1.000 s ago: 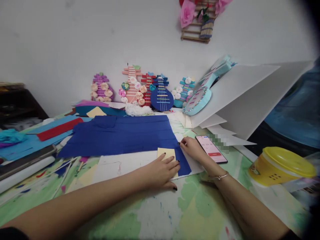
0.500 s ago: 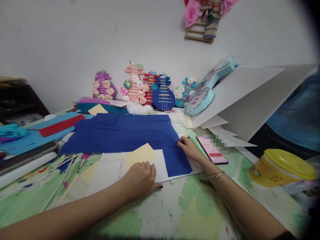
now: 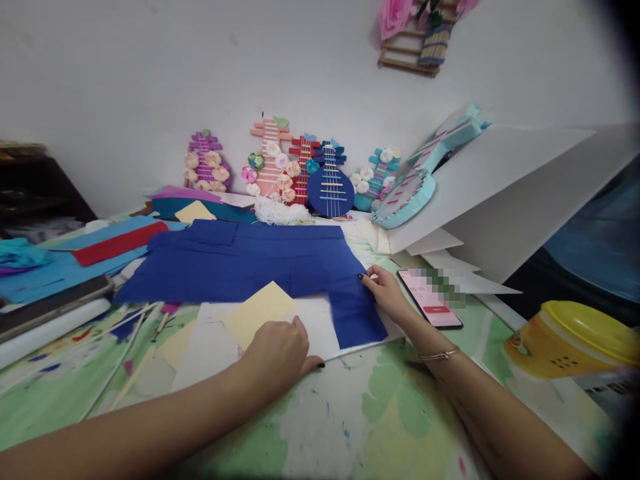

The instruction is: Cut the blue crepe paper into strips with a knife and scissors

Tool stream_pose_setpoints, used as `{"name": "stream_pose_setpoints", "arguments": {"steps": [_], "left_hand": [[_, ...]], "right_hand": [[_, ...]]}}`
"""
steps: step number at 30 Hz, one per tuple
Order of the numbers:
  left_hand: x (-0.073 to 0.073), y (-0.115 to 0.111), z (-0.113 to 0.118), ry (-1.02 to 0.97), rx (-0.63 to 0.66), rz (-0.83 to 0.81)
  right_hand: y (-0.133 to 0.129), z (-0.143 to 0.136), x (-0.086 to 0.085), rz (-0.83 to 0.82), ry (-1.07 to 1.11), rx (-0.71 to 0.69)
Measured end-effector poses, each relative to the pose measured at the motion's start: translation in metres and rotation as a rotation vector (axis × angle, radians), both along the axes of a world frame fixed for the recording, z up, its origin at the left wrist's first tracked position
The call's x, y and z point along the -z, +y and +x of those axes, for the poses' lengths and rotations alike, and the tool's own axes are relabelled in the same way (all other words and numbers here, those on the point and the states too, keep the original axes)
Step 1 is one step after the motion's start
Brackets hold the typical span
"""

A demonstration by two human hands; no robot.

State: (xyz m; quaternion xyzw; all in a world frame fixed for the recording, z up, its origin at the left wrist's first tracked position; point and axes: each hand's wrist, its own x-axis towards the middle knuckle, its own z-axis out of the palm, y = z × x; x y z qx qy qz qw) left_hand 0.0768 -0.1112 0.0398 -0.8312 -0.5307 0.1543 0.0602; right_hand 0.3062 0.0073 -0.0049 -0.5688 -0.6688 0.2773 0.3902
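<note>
A wide dark-blue creased sheet (image 3: 250, 260), apparently crepe paper, lies across the table with a strip running down its right side over a white board (image 3: 320, 327). My right hand (image 3: 387, 293), with a bracelet at the wrist, has its thumb and forefinger pinched at that strip's right edge. My left hand (image 3: 283, 347) is over the white board, fingers curled and thumb out to the right. From its fingers a pale-yellow paper square (image 3: 260, 307) sticks out, tilted up from the board; the exact grip is hidden behind the hand.
A phone (image 3: 433, 300) lies right of my right hand, near a yellow-lidded tub (image 3: 570, 340). Colourful lute-shaped crafts (image 3: 330, 190) stand along the wall. White boards (image 3: 480, 200) lean at right. Blue and red paper (image 3: 120, 243) and a white roll (image 3: 55, 333) lie at left.
The yellow square has shifted left and tilted up with my left hand's fingers. My right hand stays at the blue sheet's edge. The whole view has shifted slightly.
</note>
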Motion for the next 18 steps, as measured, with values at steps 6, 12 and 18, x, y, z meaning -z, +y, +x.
{"name": "stream_pose_setpoints", "arguments": {"steps": [6, 12, 18], "left_hand": [[-0.002, 0.011, -0.002, 0.002, 0.041, 0.013], [0.001, 0.02, -0.001, -0.047, 0.103, 0.031], [0.004, 0.037, 0.002, -0.139, 0.228, -0.005]], "right_hand": [[-0.003, 0.002, -0.005, -0.109, 0.111, -0.053], [-0.009, 0.022, -0.019, -0.328, 0.126, -0.3], [-0.01, 0.026, -0.023, -0.349, 0.214, -0.404]]}}
